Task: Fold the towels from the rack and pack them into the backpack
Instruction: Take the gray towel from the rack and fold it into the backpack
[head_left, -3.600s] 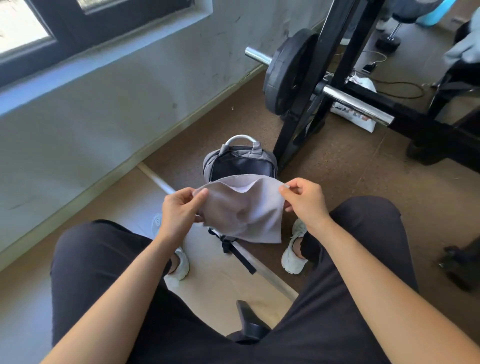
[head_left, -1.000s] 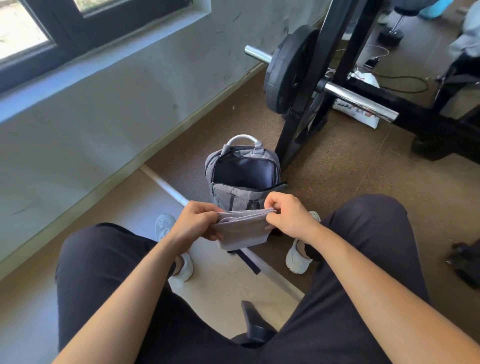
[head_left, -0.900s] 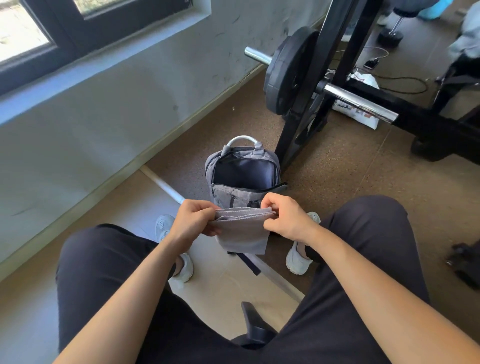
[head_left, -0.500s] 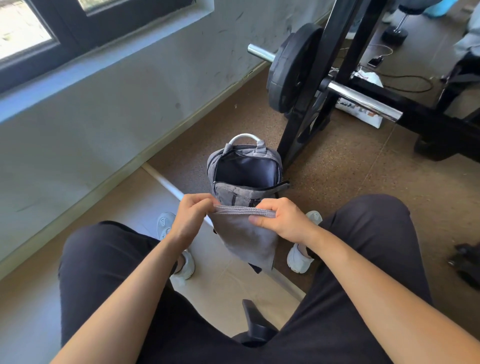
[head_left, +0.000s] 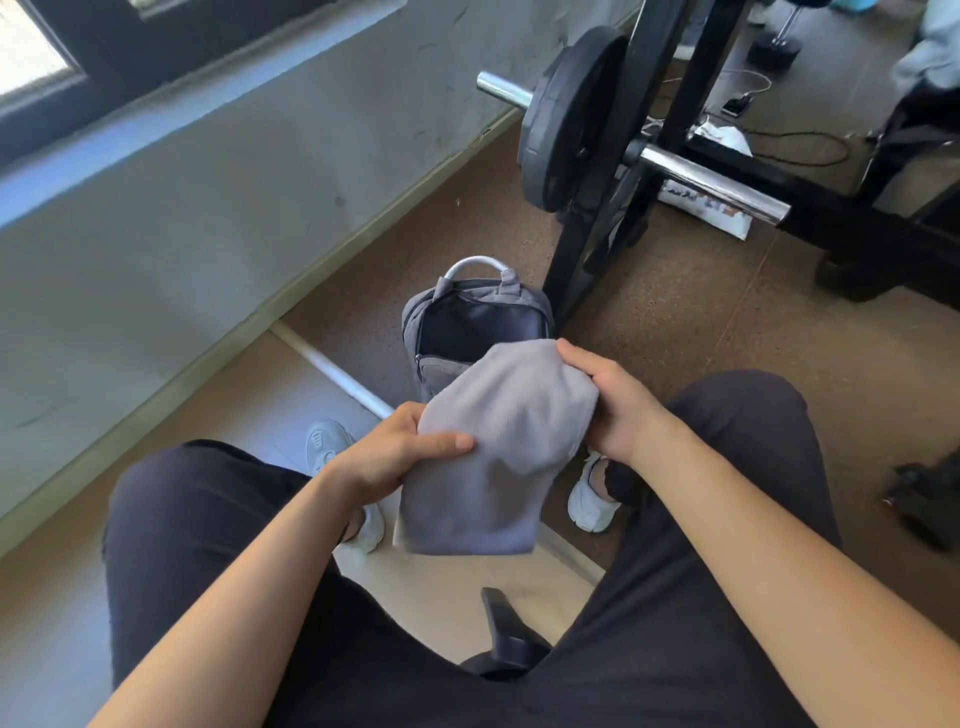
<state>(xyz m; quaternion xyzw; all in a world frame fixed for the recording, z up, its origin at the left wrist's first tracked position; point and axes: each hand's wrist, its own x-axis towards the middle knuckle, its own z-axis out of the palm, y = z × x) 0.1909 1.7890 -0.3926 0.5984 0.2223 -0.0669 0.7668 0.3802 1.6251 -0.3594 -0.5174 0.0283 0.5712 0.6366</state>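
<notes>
We see only the upper part of the backpack (head_left: 470, 317); the gray towel (head_left: 498, 441) covers its lower front. Of the left hand (head_left: 384, 460) only the thumb shows, the other fingers hidden beneath the cloth, and we cannot make out the thumb of the right hand (head_left: 621, 410). The print on the white package (head_left: 696, 202) is too small to read.

I see the grey towel (head_left: 498, 441) held up between the knees. The left hand (head_left: 389, 457) grips its left edge, thumb flat on top; the right hand (head_left: 618, 410) grips its right edge. Behind it the backpack (head_left: 467, 322) stands open on the floor (head_left: 779, 338), its lower front hidden by the towel. Just right of it rises a black rack (head_left: 613, 228) with a weight plate (head_left: 571, 119) on a chrome bar (head_left: 711, 182).
</notes>
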